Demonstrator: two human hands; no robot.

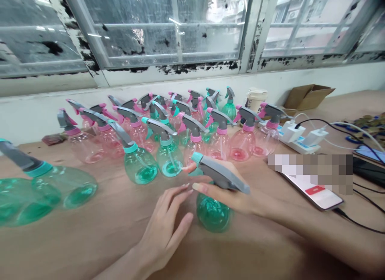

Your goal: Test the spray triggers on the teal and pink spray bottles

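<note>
My right hand [231, 191] is wrapped round the neck of a green spray bottle [213, 214], under its grey and teal trigger head. The bottle is slightly tilted, and the hand covers its collar. Just left of it, my left hand [167, 228] hovers with fingers stretched and apart, holding nothing. Beyond the hands stand two more green spray bottles [140, 165] with grey heads and teal collars. Pink spray bottles [240, 141] of the same shape line up beside and behind them in a dense group. At the left edge, further green bottles [75, 187] stand close together.
To the right lie a phone [321, 195] on a cable and a power strip [300, 143] with white chargers. A white cup [256, 98] and an open cardboard box [308, 99] stand by the wall. Brownish pieces [369, 127] are heaped at the far right, below the windows.
</note>
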